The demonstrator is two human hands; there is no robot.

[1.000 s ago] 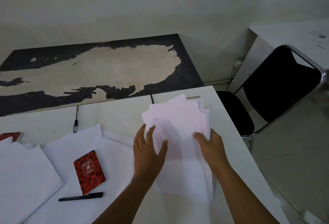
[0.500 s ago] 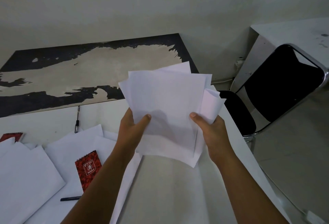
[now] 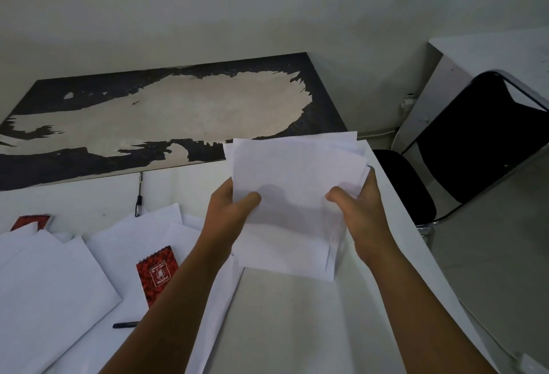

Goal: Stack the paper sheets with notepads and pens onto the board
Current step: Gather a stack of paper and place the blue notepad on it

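A loose bundle of white paper sheets point(image 3: 294, 183) is held up above the white table point(image 3: 312, 323). My left hand point(image 3: 228, 216) pinches its left edge and my right hand point(image 3: 356, 213) grips its right edge, thumbs on top. The worn black-and-tan board point(image 3: 166, 118) lies flat beyond the table's far edge. More sheets point(image 3: 53, 284) lie spread at the left. A red notepad point(image 3: 157, 274) rests on them, with a black pen point(image 3: 126, 325) below it. A second red notepad point(image 3: 31, 222) peeks out at far left. Another pen point(image 3: 139, 195) lies near the board.
A black chair with a chrome frame point(image 3: 475, 147) stands right of the table. A white cabinet point(image 3: 487, 52) stands behind it. A pale wall rises behind the board. The table's right edge runs diagonally beside my right forearm.
Both hands gathered the sheets from the table and lifted them into the air. Since half a second ago the bundle has shifted slightly right and lower in view.
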